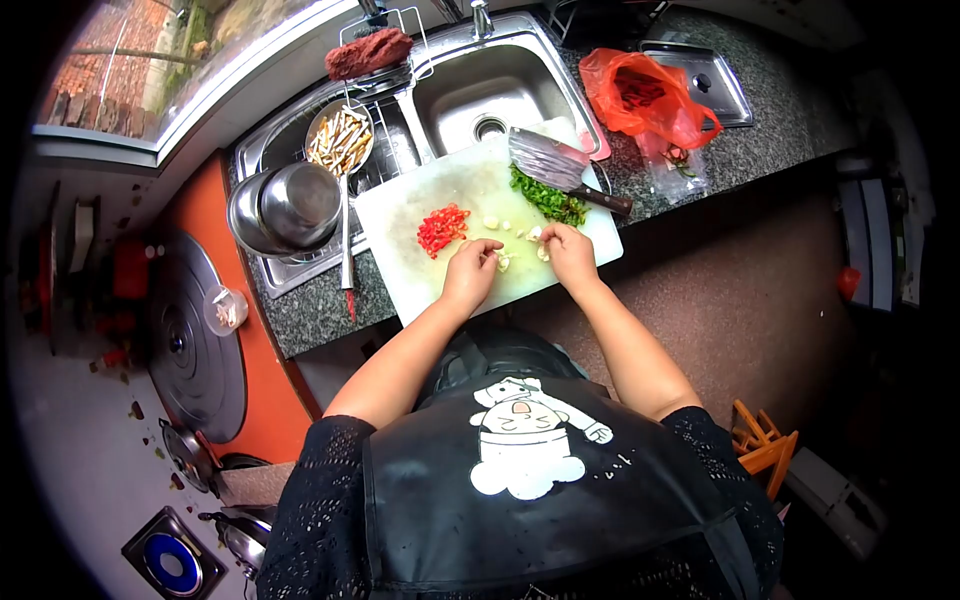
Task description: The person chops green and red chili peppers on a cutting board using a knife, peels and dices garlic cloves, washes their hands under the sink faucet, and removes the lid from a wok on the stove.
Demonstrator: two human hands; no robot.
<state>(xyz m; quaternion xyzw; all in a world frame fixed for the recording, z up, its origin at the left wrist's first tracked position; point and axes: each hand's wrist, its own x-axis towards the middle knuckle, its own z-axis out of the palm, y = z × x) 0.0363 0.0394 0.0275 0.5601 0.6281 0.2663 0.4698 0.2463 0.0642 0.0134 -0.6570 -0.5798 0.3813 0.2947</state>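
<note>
A white cutting board [400, 215] lies across the sink's front edge. Chopped red chili [442, 230] forms a pile on its left. Chopped green pepper [545, 197] is heaped at the right, beside a cleaver [552, 160] with a dark handle. Several garlic cloves [491, 222] and bits of peel are scattered between the piles. My left hand [473, 272] is closed low over the board, its fingertips at pale garlic bits; what they pinch is too small to tell. With fingers pinched together, my right hand [570, 257] holds a pale garlic clove [543, 253].
Behind the board is a steel sink [490, 95]. To the left are stacked steel bowls [300, 205] and a long-handled strainer [340, 140] of pale and brown strips. A red plastic bag [640, 95] and a metal tray [705, 85] stand right. A small cup [225, 310] is far left.
</note>
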